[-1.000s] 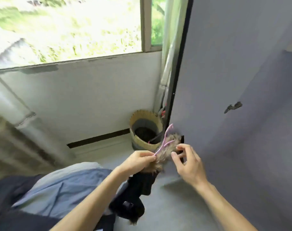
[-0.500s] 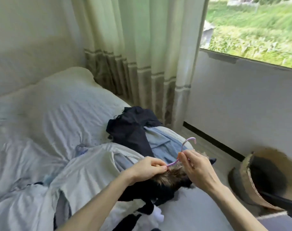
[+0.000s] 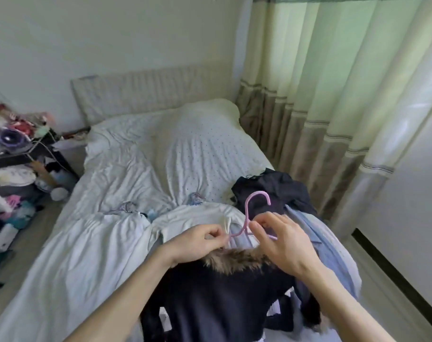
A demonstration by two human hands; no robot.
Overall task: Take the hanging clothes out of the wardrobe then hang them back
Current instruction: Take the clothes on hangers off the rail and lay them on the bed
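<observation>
Moved: your view has swung off the window wall and onto the length of the bed (image 3: 126, 169); both hands have kept hold of the hanger throughout.
Left hand (image 3: 197, 244): fingers curled in tight, thumb and forefinger pinching the left arm of the pink hanger (image 3: 246, 218).
Right hand (image 3: 285, 245): fingertips pinch the hanger close under its neck, on the right arm; the other fingers are bent loosely above it.
Hanger: held between your two hands just above the pile, hook pointing up and curling to the right.
Coat (image 3: 219, 307): dark, on the hanger, lying below your hands over the near end of the bed.
Fur collar (image 3: 237, 264): brown, bunched right under both hands, touching the wrists.
Pile on bed: a white garment (image 3: 192, 217) lies spread beyond your left hand; a blue shirt (image 3: 333, 257) runs along the right edge of the bed under your right forearm; a dark garment (image 3: 274, 187) is crumpled behind the hook.
Bedding: white, dotted, rumpled, reaching up to a pale headboard (image 3: 148, 95).
Right side: green and beige curtain (image 3: 321, 99) hangs just beside the bed.
Left side: black shelf (image 3: 25, 157) near the bed, heaped with small items too blurred to name.
</observation>
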